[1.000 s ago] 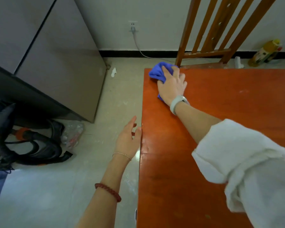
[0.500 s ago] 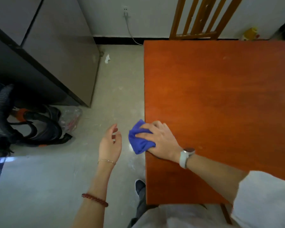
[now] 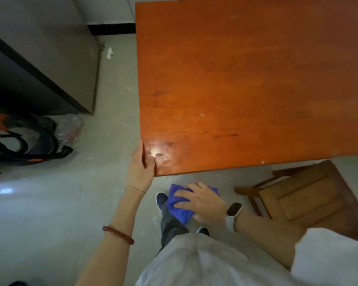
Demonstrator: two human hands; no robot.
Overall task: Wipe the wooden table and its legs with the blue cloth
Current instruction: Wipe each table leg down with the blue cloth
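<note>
The wooden table (image 3: pixel 246 79) fills the upper right, its orange top seen from above; its legs are hidden. My left hand (image 3: pixel 140 168) grips the table's near left corner, thumb on top. My right hand (image 3: pixel 203 202) is off the table, just below its near edge, holding the crumpled blue cloth (image 3: pixel 179 207) above my legs and the floor. A watch sits on that wrist.
A wooden chair (image 3: pixel 302 195) stands low at the right, close to my right arm. A grey cabinet (image 3: pixel 41 58) and a black vacuum cleaner (image 3: pixel 25 139) with a plastic bag are at the left. My shoes (image 3: pixel 161 198) are on the tiled floor.
My right hand drew the cloth from the table's far left corner along the left edge and off the near edge. My left hand moved in and took hold of the near corner.
</note>
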